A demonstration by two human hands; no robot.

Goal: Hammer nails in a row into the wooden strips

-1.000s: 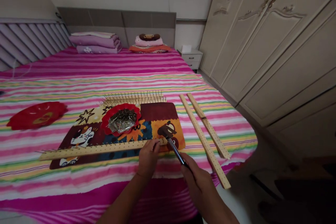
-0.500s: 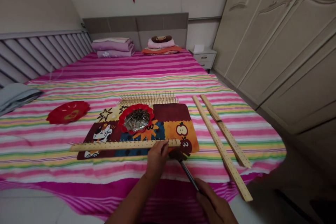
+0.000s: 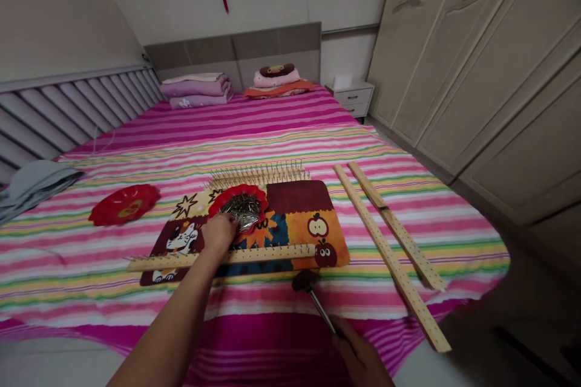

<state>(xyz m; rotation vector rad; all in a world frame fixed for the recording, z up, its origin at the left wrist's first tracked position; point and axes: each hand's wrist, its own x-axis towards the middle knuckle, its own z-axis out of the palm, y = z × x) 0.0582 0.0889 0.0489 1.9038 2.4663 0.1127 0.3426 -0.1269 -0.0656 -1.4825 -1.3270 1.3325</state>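
Note:
My left hand (image 3: 220, 233) reaches over the near wooden strip to the left front rim of a red scalloped bowl (image 3: 218, 199). Its fingertips are bent together at the silvery nails (image 3: 245, 208) heaped inside; what they pinch is hidden. My right hand (image 3: 358, 351) is closed round the dark grip of a hammer (image 3: 323, 309), whose black head hovers low in front of the strip's right end. The near wooden strip (image 3: 267, 254) lies crosswise, with a row of nails standing up along it and small holes in its side.
Under the bowl lies a patterned mat (image 3: 299, 196) on the striped bed cover (image 3: 290, 145). Nail-studded strips (image 3: 258, 175) lie behind the bowl. Two bare wooden strips (image 3: 385, 248) (image 3: 403, 242) rest at right, and a red plate (image 3: 124, 204) at left.
My left hand has left the strip's right end and moved left and forward to the nail bowl. The hammer in my right hand has drawn slightly back from the strip.

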